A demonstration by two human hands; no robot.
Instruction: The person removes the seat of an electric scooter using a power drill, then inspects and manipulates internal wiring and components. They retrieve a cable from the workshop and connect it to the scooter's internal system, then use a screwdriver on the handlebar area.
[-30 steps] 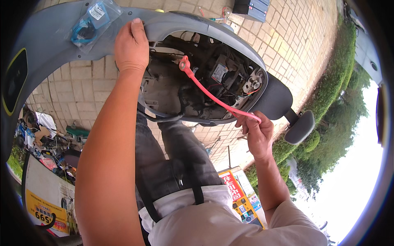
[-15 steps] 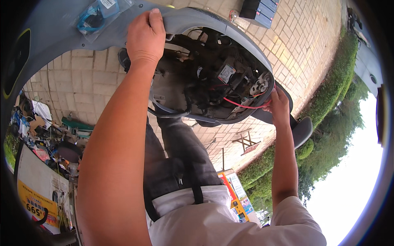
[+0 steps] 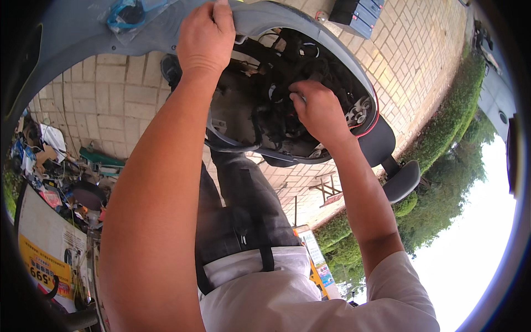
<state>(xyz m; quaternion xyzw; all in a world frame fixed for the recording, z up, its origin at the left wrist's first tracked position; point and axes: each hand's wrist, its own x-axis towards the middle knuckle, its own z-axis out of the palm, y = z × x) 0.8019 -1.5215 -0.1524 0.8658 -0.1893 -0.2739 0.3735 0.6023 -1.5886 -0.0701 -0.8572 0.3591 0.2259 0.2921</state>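
Note:
My left hand [image 3: 206, 36] grips the edge of a grey scooter body panel [image 3: 83, 39] at the top of the view. Behind the panel is an open cavity full of black wiring and connectors [image 3: 260, 110]. My right hand [image 3: 319, 110] reaches into that cavity, with its fingers curled on a bundle of black wires. A thin red cable [image 3: 369, 124] runs along the cavity's right rim, away from my fingers. A clear bag with a blue part [image 3: 130, 14] lies on the panel, left of my left hand.
A black mirror [image 3: 402, 180] sticks out at the right of the scooter. Brick paving [image 3: 110, 110] lies below, with tools and clutter [image 3: 61, 177] at the left, a dark box [image 3: 354, 14] at the top and a green hedge [image 3: 442, 138] at the right.
My right hand has left the red cable at the right rim and moved up and left into the black wiring. My left hand has kept its grip on the panel.

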